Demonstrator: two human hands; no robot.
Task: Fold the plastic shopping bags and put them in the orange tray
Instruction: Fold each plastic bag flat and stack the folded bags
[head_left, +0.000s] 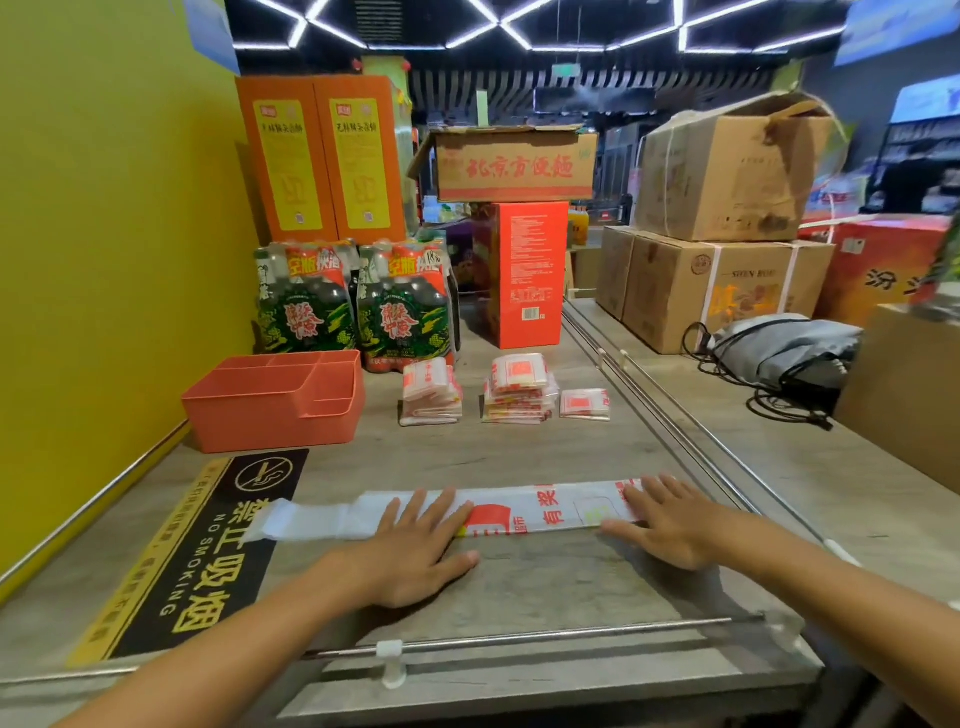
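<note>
A white plastic shopping bag (535, 509) with red print lies across the counter, folded lengthwise into a long narrow strip with its handles pointing left. My left hand (415, 551) rests flat on the strip's middle, fingers spread. My right hand (670, 525) presses flat on its right end. The orange tray (270, 410), with several compartments, stands at the back left and looks empty. Behind the strip sit three piles of folded bags: one pile (430, 395) near the tray, a taller stack (519, 389) in the middle, and a single small one (584, 404) on the right.
A black and yellow no-smoking sticker (197, 556) covers the counter's left part. Bottle packs (358, 306), a red box (524, 275) and cardboard cartons (711, 291) line the back. A grey bag with black cables (779, 358) lies right of a metal rail (649, 395).
</note>
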